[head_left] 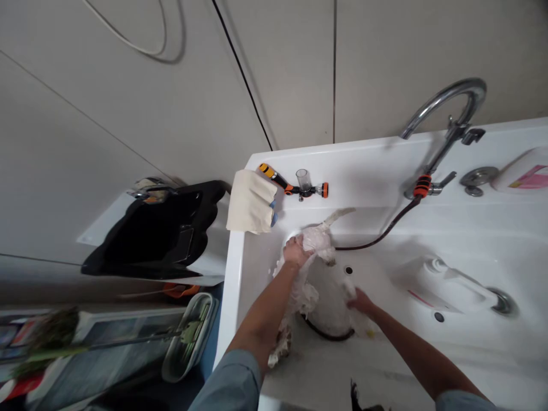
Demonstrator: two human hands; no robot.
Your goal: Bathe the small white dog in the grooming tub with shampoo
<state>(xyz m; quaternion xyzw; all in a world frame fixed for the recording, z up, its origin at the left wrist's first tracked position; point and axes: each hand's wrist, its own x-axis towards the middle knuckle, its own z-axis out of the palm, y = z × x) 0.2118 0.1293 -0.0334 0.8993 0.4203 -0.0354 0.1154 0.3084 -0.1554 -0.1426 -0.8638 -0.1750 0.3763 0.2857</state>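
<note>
A small wet white animal [319, 238], pink skin showing through its coat, stands in the white tub [428, 365] near its left end. Its thin tail [340, 214] points toward the back wall; a brownish patch shows low on the near side. My left hand [296, 252] curls over its hindquarters and holds it. Just right of the body, my right hand [362, 301] is smeared by motion and meets a whitish tuft, fur or foam; its fingers cannot be made out. A dark hose [377, 241] passes behind the animal and reappears below it.
A spray nozzle [278, 178] with a clear cup and a cream cloth [250, 202] lie on the ledge. The chrome tap [454, 91] rises at the right. A white jug [454, 285] and a white bottle [524, 174] are there too. A black basin [158, 228] stands left.
</note>
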